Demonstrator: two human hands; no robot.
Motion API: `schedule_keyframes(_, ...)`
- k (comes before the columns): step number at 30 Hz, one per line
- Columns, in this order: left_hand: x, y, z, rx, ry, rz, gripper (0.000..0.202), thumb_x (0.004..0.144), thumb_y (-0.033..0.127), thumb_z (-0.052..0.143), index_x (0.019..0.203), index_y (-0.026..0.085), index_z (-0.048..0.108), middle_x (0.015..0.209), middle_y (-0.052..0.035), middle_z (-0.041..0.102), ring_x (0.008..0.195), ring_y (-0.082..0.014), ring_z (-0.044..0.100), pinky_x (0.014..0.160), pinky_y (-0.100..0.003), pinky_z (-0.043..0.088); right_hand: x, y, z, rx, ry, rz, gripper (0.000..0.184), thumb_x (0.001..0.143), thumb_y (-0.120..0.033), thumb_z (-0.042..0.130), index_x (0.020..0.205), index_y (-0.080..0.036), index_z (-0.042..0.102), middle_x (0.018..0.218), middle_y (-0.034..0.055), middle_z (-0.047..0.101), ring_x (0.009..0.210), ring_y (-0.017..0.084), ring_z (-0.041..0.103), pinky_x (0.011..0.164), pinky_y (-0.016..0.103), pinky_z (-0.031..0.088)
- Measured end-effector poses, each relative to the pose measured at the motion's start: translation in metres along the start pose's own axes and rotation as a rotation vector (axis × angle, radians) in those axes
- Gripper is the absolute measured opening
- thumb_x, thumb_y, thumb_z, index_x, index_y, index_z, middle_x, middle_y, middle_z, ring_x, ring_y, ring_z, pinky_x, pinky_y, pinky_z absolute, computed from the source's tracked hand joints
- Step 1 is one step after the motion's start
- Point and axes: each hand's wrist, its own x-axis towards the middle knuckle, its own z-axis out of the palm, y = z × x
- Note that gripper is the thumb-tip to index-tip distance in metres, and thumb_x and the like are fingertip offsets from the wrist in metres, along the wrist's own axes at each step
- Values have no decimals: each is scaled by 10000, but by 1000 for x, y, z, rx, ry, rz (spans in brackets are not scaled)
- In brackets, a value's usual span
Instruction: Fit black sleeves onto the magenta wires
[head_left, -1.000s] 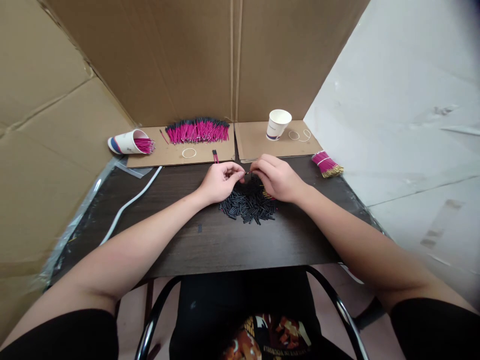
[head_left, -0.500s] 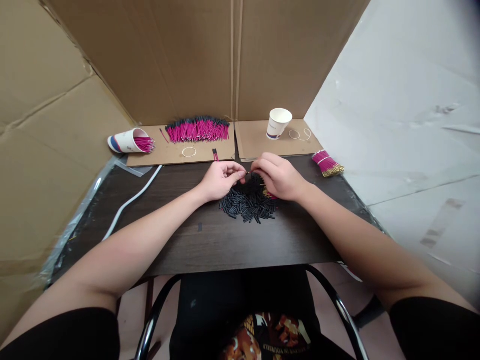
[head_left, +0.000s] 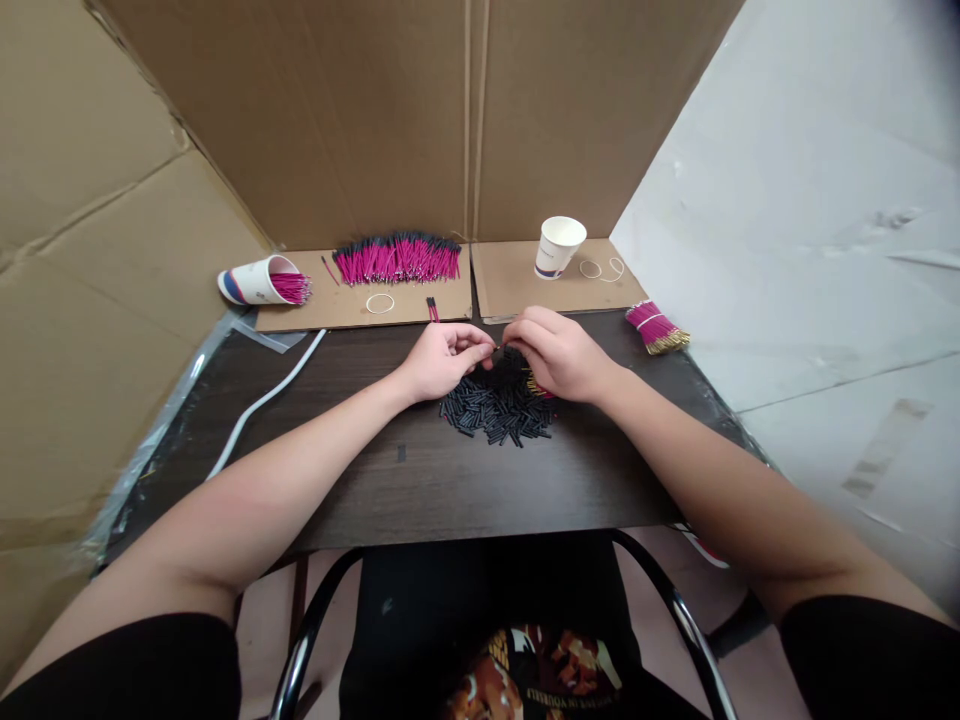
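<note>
Above a heap of short black tubes (head_left: pixel 495 415), my two hands meet fingertip to fingertip. My left hand (head_left: pixel 442 362) is closed in a pinch on a tiny dark piece (head_left: pixel 497 348), too small to name for certain. The thumb and forefinger of my right hand (head_left: pixel 559 352) pinch close to the other end of that piece. Under the curled lower fingers of the same hand, magenta wires (head_left: pixel 535 384) with gold tips poke out to the left over the heap; the palm hides the rest of them.
Many black-capped magenta wires (head_left: pixel 397 260) lie in a row on cardboard (head_left: pixel 315 318). A tipped paper cup (head_left: pixel 251 282) holds more. An upright cup (head_left: pixel 560 247), rubber bands (head_left: pixel 380 303) and a banded wire bundle (head_left: pixel 657 327) stand around. A pale cable (head_left: pixel 262 400) crosses the left side.
The hands stay almost where they were, still joined at the fingertips. The whole view has shifted by a hair; nothing else visibly differs.
</note>
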Motion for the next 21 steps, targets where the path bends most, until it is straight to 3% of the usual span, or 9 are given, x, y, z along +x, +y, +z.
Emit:
schedule_keyframes(11,0,3,1,-36,41,-12,263,913,391,876,977,142,820,764,-78,785,569,-96,540,569,-263,437,0,-3,2,59,59,70,135,1108,-132,518,1076,-223,612,967,80,682,874,232,629,784,385,542)
schedule_keyframes(21,-1,9,-1,-67,40,-31,222,936,344,818,980,127,835,815,-109,811,585,-103,554,572,-262,433,0,-4,2,58,101,167,107,1080,-155,570,1004,-211,621,843,27,637,700,171,508,680,349,426)
